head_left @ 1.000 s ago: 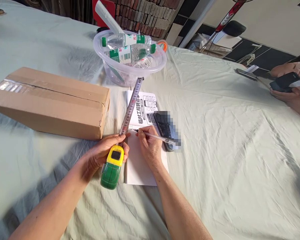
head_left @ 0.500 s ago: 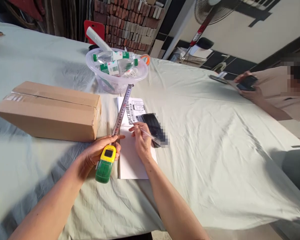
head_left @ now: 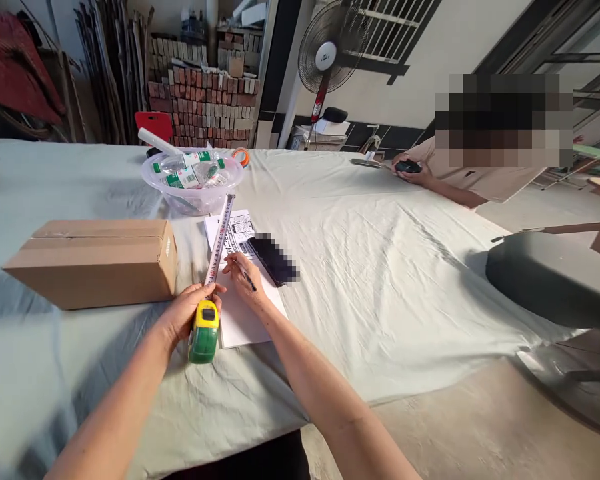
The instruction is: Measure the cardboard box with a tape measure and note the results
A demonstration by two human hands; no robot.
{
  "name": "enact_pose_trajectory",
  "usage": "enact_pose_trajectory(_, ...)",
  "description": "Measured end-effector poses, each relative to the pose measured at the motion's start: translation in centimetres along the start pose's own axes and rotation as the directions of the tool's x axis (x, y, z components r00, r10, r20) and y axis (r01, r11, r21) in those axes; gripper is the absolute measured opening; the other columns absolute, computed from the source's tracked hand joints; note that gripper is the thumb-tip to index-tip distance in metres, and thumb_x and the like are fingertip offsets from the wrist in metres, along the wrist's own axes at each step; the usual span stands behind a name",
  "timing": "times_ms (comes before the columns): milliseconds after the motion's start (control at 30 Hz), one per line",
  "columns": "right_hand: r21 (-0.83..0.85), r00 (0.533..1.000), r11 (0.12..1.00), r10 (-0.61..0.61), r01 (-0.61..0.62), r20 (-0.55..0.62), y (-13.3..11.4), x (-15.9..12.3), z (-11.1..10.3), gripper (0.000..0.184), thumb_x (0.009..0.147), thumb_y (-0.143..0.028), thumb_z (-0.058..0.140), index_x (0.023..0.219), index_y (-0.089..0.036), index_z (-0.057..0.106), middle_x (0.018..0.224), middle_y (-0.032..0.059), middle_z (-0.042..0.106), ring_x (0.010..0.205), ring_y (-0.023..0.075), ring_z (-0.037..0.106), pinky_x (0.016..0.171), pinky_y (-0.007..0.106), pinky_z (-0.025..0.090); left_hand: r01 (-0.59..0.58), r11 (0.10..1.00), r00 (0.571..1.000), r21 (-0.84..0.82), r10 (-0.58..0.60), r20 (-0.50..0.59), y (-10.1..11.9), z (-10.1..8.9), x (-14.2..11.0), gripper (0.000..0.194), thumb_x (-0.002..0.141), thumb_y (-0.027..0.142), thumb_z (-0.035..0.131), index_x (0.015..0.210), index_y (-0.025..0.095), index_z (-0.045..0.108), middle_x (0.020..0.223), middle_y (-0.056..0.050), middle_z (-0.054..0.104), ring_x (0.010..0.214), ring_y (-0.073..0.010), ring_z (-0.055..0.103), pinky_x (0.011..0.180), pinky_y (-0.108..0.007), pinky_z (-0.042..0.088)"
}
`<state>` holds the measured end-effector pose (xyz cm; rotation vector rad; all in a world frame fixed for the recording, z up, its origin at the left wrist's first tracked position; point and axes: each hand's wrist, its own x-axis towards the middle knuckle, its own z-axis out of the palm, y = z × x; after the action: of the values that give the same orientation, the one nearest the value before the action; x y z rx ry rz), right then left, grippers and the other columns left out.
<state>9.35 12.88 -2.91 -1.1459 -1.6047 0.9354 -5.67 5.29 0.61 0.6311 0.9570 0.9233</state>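
Note:
My left hand (head_left: 180, 313) is closed around a green and yellow tape measure (head_left: 203, 339), with its metal blade (head_left: 219, 240) drawn out and pointing away from me along the left edge of some white paper (head_left: 250, 327). Over the sheet, my right hand (head_left: 247, 285) grips a slim dark pen (head_left: 251, 282); its tip is hard to make out. The upper part of the paper carries black print. A dark phone (head_left: 273, 259), partly pixelated, lies right of the writing hand. To the left stands a closed, taped cardboard box (head_left: 100, 280).
A translucent basin (head_left: 195, 200) of plastic bottles stands behind the paper, with an orange tape roll (head_left: 241, 157) beside it. Across the table another person's hands (head_left: 423, 175) hold a dark device. A dark chair (head_left: 545, 277) stands at the right edge of the cloth-covered table.
The camera has tilted up and turned right, so the scene sits further left and the chair shows more. Both hands keep their holds; the pen's angle in the right hand has changed.

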Motion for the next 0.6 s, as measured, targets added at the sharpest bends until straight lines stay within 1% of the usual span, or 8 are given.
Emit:
enact_pose_trajectory(100, 0.032, 0.999, 0.999, -0.033, 0.034, -0.024, -0.2, -0.1, -0.1, 0.028, 0.092, -0.042, 0.039, 0.096, -0.021, 0.057, 0.068, -0.0007, 0.064, 0.058, 0.0137, 0.055, 0.062, 0.027, 0.045, -0.013, 0.999, 1.000, 0.052, 0.014, -0.013, -0.4, 0.0, -2.2, 0.025, 0.082, 0.037, 0.069, 0.088, 0.014, 0.061, 0.062, -0.001, 0.060, 0.050, -0.0133, 0.057, 0.046, -0.022, 0.044)
enact_pose_trajectory(167, 0.056, 0.998, 0.997, -0.045, 0.047, -0.034, -0.2, -0.2, -0.1, 0.031, 0.093, -0.044, 0.039, 0.096, -0.020, 0.058, 0.068, -0.0001, 0.064, 0.056, 0.0129, 0.053, 0.060, 0.026, 0.044, -0.023, 0.997, 1.000, 0.073, 0.024, -0.008, -0.8, -0.8, -4.7, 0.027, 0.083, 0.040, 0.068, 0.087, 0.015, 0.061, 0.062, -0.002, 0.061, 0.052, -0.0137, 0.058, 0.048, -0.022, 0.044)
enact_pose_trajectory(267, 0.084, 0.998, 0.995, -0.056, 0.059, -0.039, -0.2, -0.1, 0.0, 0.029, 0.090, -0.046, 0.049, 0.091, -0.019, 0.059, 0.068, 0.0007, 0.066, 0.058, 0.0129, 0.053, 0.062, 0.026, 0.044, -0.082, 0.996, 0.996, 0.022, 0.083, -0.037, -1.6, -2.9, -9.0, 0.023, 0.086, 0.039, 0.065, 0.085, 0.016, 0.061, 0.060, 0.000, 0.059, 0.051, -0.0124, 0.056, 0.050, -0.022, 0.042)
enact_pose_trajectory(367, 0.121, 0.996, 0.989, -0.085, 0.087, -0.020, -0.7, -0.1, -0.2, 0.030, 0.091, -0.048, 0.051, 0.085, -0.019, 0.058, 0.072, 0.0017, 0.067, 0.062, 0.0131, 0.056, 0.065, 0.027, 0.045, -0.217, 0.971, 0.968, -0.099, 0.202, -0.148, -2.6, -5.2, -12.4, 0.014, 0.089, 0.031, 0.062, 0.083, 0.018, 0.059, 0.057, 0.003, 0.054, 0.048, -0.0091, 0.050, 0.051, -0.021, 0.041)
enact_pose_trajectory(433, 0.156, 0.992, 0.980, -0.122, 0.120, 0.006, -1.5, -0.2, -0.5, 0.033, 0.092, -0.050, 0.049, 0.084, -0.019, 0.056, 0.073, 0.0025, 0.068, 0.063, 0.0132, 0.057, 0.067, 0.028, 0.047, -0.294, 0.938, 0.946, -0.185, 0.258, -0.198, -3.2, -6.3, -13.7, 0.012, 0.089, 0.028, 0.062, 0.082, 0.019, 0.059, 0.057, 0.004, 0.051, 0.046, -0.0074, 0.047, 0.051, -0.020, 0.040)
enact_pose_trajectory(467, 0.173, 0.990, 0.976, -0.139, 0.133, 0.022, -2.0, -0.2, -0.7, 0.034, 0.093, -0.051, 0.048, 0.084, -0.019, 0.056, 0.073, 0.0028, 0.068, 0.063, 0.0133, 0.058, 0.067, 0.028, 0.047, -0.312, 0.925, 0.941, -0.218, 0.269, -0.206, -3.4, -6.6, -14.0, 0.011, 0.089, 0.027, 0.062, 0.082, 0.019, 0.059, 0.057, 0.004, 0.050, 0.047, -0.0070, 0.046, 0.051, -0.019, 0.040)
enact_pose_trajectory(533, 0.181, 0.985, 0.974, -0.155, 0.140, 0.076, -2.7, -0.1, -1.0, 0.036, 0.093, -0.052, 0.048, 0.084, -0.018, 0.056, 0.073, 0.0036, 0.068, 0.063, 0.0134, 0.059, 0.067, 0.029, 0.049, -0.320, 0.913, 0.940, -0.251, 0.272, -0.206, -3.7, -6.7, -14.3, 0.009, 0.089, 0.026, 0.061, 0.084, 0.019, 0.060, 0.058, 0.004, 0.050, 0.047, -0.0070, 0.047, 0.051, -0.019, 0.040)
enact_pose_trajectory(600, 0.132, 0.979, 0.985, -0.130, 0.110, 0.156, -3.2, 0.1, -1.2, 0.036, 0.091, -0.052, 0.051, 0.086, -0.017, 0.056, 0.076, 0.0051, 0.069, 0.065, 0.0143, 0.062, 0.066, 0.029, 0.050, -0.317, 0.916, 0.939, -0.245, 0.268, -0.214, -3.6, -6.4, -14.2, 0.010, 0.090, 0.027, 0.060, 0.086, 0.019, 0.060, 0.060, 0.003, 0.051, 0.049, -0.0077, 0.048, 0.052, -0.020, 0.040)
